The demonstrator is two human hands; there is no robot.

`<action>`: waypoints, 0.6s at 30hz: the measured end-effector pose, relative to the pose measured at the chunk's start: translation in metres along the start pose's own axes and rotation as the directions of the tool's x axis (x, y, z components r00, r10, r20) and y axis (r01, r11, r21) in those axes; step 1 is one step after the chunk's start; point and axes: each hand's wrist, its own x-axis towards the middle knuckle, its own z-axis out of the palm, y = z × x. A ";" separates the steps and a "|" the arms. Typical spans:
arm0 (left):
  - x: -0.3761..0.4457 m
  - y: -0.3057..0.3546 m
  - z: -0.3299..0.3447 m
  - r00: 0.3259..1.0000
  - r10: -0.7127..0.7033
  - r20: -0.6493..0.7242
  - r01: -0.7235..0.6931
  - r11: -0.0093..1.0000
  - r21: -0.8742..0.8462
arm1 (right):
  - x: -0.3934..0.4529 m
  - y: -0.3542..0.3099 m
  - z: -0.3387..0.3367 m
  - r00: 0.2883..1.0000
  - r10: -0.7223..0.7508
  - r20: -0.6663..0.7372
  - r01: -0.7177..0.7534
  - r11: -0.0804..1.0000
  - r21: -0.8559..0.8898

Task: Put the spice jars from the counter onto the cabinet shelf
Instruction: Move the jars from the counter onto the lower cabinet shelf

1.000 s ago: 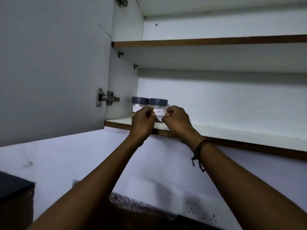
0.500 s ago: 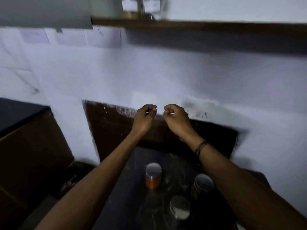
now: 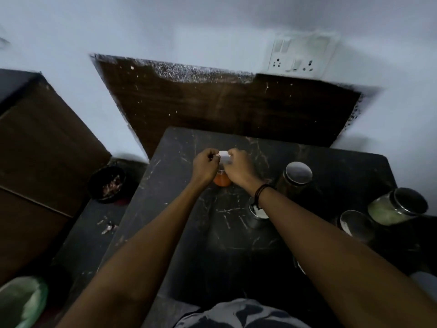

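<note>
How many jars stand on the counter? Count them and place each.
5: orange jar between left hand and right hand; steel-lidded jar to its right; half-hidden jar under the right wrist; a green-filled jar and a smaller jar at the right edge. The forearm may hide another.

A white switch-and-socket plate [image 3: 299, 55] sits on the pale wall — up and to the right of the dark wood panel [image 3: 220, 107]. Left of that panel stands a brown cabinet [image 3: 40, 147]; below the cabinet, a black bowl [image 3: 107, 183] of scraps and — lower still — a green bag [image 3: 22, 301].

Bare counter [image 3: 179, 197] left; jars [image 3: 298, 172] right
</note>
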 end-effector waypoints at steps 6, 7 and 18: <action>0.005 -0.030 0.008 0.995 0.039 -0.091 -0.030 0.994 0.103 | -0.001 0.020 0.017 0.999 0.037 0.020 -0.037 0.999 -0.020; 0.006 -0.032 0.010 0.996 0.039 -0.082 -0.030 0.995 0.100 | -0.001 0.022 0.019 0.999 0.035 0.021 -0.035 0.999 0.001; 0.026 -0.047 0.023 0.992 -0.102 0.079 0.109 0.990 -0.093 | 0.009 0.031 0.044 0.999 0.024 -0.043 -0.025 1.000 -0.013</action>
